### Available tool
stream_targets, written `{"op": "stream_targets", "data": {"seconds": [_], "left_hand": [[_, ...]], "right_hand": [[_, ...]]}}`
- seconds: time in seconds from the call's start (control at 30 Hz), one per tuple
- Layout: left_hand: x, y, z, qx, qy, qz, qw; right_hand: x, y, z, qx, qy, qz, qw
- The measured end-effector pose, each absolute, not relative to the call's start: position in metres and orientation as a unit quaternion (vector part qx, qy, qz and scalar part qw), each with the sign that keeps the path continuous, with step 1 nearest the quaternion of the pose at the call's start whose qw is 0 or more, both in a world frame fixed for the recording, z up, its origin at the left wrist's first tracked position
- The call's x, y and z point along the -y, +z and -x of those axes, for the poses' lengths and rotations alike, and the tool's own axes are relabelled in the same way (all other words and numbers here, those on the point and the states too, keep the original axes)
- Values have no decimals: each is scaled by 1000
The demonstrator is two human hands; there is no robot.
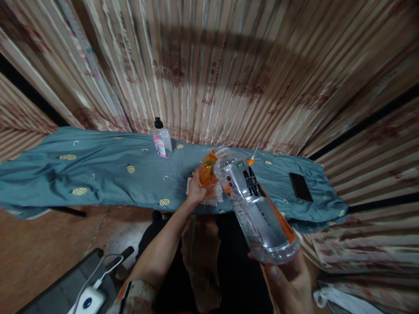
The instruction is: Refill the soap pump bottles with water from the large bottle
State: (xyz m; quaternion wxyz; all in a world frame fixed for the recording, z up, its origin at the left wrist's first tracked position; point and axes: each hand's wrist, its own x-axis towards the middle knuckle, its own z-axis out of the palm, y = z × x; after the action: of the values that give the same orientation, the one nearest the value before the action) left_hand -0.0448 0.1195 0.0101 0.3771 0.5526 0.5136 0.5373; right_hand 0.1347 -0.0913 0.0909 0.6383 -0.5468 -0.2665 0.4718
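Observation:
My left hand [196, 189] is closed around a translucent orange bottle [207, 171] above the cloth-covered bench. With my right hand [290, 279] I grip the base end of a large clear plastic bottle [253, 203], which has a black and orange label. The clear bottle is tilted, its neck pointing up and left to the orange bottle's mouth. Whether the two mouths touch, I cannot tell. Beneath my left hand lies a white paper tissue [216, 197]. A small orange piece with a thin pale tube [256, 149], perhaps a spray head, rests behind the clear bottle.
A clear pump-top bottle [160, 141] with a pink label and black cap stands on the green patterned cloth [108, 174]. A black phone [300, 186] lies at the right end. Striped curtains [209, 78] hang close behind. A white cabled device [90, 300] sits lower left.

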Motion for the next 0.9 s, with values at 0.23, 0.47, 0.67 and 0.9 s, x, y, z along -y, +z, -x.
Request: {"op": "stream_targets", "data": {"seconds": [0.23, 0.47, 0.67, 0.9], "left_hand": [[-118, 13, 44, -511, 543, -544, 384], [-118, 13, 44, -511, 545, -548, 377], [-119, 13, 44, -512, 542, -550, 376], [-120, 10, 44, -510, 541, -548, 382]], "right_hand": [[91, 90, -136, 272, 464, 559, 631], [91, 92, -135, 282, 455, 573, 620], [90, 94, -132, 263, 456, 562, 638], [92, 91, -138, 282, 459, 578, 614]]}}
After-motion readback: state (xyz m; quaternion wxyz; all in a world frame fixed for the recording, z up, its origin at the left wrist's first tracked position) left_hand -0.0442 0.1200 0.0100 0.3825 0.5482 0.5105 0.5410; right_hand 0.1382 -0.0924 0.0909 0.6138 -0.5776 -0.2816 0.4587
